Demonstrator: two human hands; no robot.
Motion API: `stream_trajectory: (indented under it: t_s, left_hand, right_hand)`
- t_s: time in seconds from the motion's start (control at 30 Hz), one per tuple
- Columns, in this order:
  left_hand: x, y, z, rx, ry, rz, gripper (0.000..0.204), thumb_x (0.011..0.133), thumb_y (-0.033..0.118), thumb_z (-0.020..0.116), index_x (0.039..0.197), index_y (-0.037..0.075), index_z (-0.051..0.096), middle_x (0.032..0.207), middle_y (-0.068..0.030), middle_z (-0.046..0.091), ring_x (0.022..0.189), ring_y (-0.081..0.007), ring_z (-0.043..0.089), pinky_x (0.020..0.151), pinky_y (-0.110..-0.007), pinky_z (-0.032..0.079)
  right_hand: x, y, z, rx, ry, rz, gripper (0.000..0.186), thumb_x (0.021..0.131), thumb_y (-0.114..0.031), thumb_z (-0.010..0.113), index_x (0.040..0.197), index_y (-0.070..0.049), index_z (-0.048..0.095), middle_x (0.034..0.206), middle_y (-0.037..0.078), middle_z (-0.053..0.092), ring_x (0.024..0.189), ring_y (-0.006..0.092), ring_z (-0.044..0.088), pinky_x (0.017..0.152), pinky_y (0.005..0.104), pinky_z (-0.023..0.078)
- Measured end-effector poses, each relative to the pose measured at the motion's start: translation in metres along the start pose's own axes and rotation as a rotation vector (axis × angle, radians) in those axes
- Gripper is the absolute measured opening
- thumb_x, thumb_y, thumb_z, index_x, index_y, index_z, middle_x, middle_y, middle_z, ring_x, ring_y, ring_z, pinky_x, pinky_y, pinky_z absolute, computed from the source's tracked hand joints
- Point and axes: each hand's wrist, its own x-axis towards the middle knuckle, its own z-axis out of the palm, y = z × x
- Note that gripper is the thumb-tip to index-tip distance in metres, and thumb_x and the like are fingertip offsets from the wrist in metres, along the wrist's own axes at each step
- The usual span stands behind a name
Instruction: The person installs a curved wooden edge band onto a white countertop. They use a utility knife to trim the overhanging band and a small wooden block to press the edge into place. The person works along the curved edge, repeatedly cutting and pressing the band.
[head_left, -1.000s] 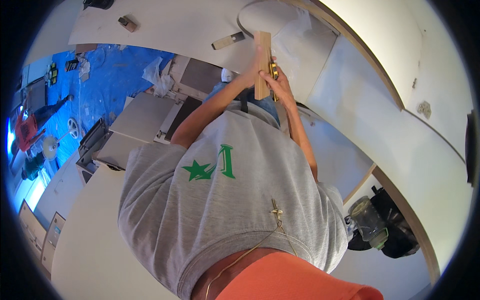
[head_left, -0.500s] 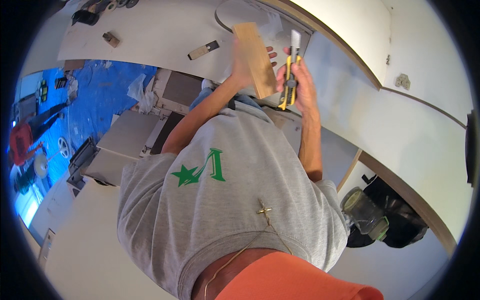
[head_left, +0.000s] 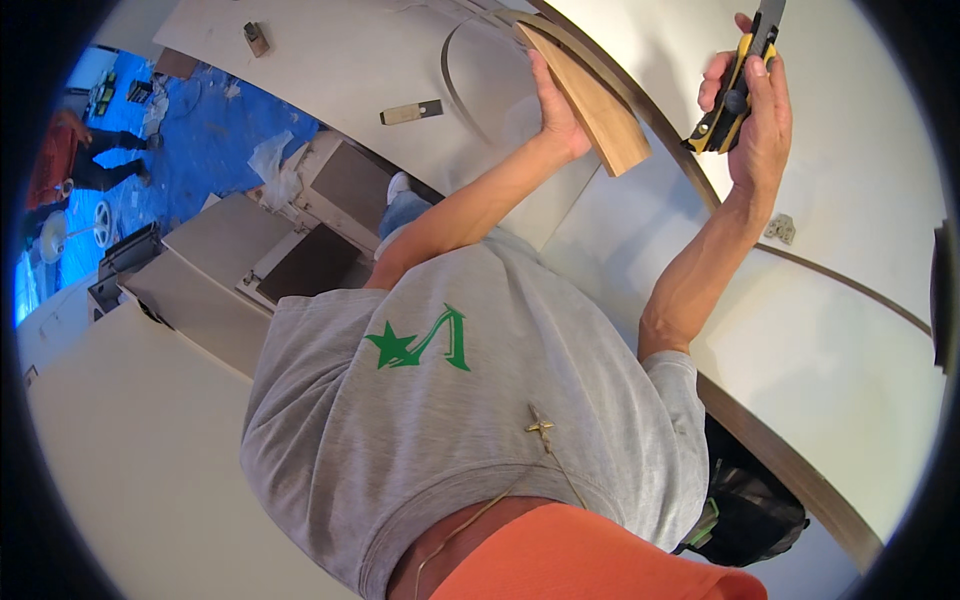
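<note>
My left hand (head_left: 563, 122) is closed around a rectangular light-brown wooden block (head_left: 590, 100), gripping it from its left side. The block is held slantwise over the brown-edged white panel; I cannot tell whether it touches the edge. Raised to its right, my right hand (head_left: 764, 125) is wrapped round a yellow-and-black snap-off utility knife (head_left: 737, 100). The knife's blade points up and away, running to the top of the picture. Between the two hands there is a wide gap.
On the pale bench (head_left: 340, 60) lie a flat two-tone tool (head_left: 411, 112), a small brown block (head_left: 256, 40) and a curved thin strip (head_left: 447, 75). A metal hinge (head_left: 781, 229) sits on the white panel (head_left: 850, 190). Blue sheeting (head_left: 225, 130) and another person (head_left: 95, 160) are at far left.
My right hand has moved up and right with the knife, away from the block. My left hand has carried the block to the right, towards the panel's edge. The view has shifted too.
</note>
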Motion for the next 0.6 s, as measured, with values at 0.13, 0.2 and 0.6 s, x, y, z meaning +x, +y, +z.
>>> stream_trajectory:
  t_s: [0.13,0.2,0.6]
  left_hand:
    - [0.004,0.0,0.021,-0.044,-0.022,0.052,0.121,0.074,0.1,0.038,0.156,0.012,0.028,0.151,-0.0133,0.041,0.14,-0.0317,0.041,0.111,-0.051,0.04]
    - [0.002,0.002,0.025,-0.059,-0.048,0.059,0.121,0.074,0.099,0.038,0.157,0.011,0.028,0.152,-0.0132,0.04,0.14,-0.0315,0.041,0.112,-0.05,0.04]
    - [0.008,-0.005,0.034,-0.117,0.009,0.128,0.114,0.082,0.096,0.03,0.158,0.011,0.023,0.153,-0.0113,0.037,0.14,-0.0271,0.039,0.115,-0.042,0.036]
  right_hand:
    - [0.025,-0.019,0.004,-0.163,-0.072,0.13,0.039,0.107,-0.035,0.048,0.131,-0.006,0.057,0.08,0.003,0.06,0.065,0.0105,0.054,0.063,0.0264,0.046]
    - [0.043,-0.026,0.01,-0.274,-0.233,0.144,0.029,0.109,-0.034,0.048,0.118,-0.007,0.055,0.077,0.002,0.059,0.064,0.0097,0.057,0.061,0.0257,0.049]
    - [0.071,0.004,0.022,-1.028,-0.684,0.242,0.039,0.109,-0.043,0.044,0.126,-0.009,0.053,0.066,0.005,0.047,0.058,0.0173,0.048,0.059,0.0362,0.043]
